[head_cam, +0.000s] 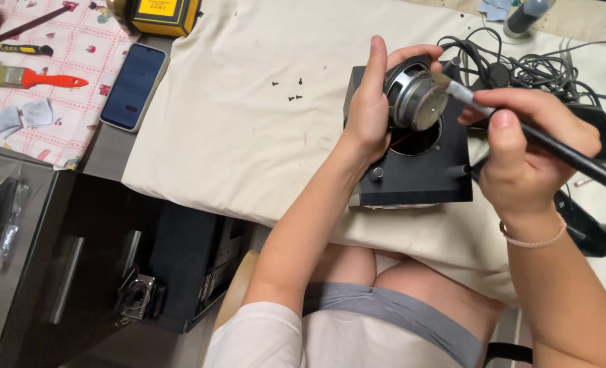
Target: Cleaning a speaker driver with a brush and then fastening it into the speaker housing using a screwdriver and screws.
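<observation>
your left hand (370, 109) holds the speaker driver (415, 95) tilted above the round opening of the black speaker box (419, 174); thumb up along the near side of the rim, remaining fingers curled over the far edge, so the grip is closed around the driver's frame. the driver is a round unit with a dull silver metal magnet back facing your right side. the box is a flat-faced, matte black square enclosure; its circular cut-out shows a dark interior with a thin red wire inside, and nothing else can be made out in it.

your right hand (528, 146) pinches the brush (521, 129), thumb pressed on top of the long black handle, other fingers folded beneath. the brush has a silver metal ferrule and pale bristles, which touch the magnet's face.

the box rests on a cream cloth (235, 123), soft and slightly creased. four small dark screws (293, 90) lie loose on the cloth, well apart from the box. a tangle of black cables (521, 65) lies just beyond the box. a dark smartphone (134, 86) lies at the cloth's left edge, and a red-handled paintbrush (27, 77) sits on the patterned sheet further left.
</observation>
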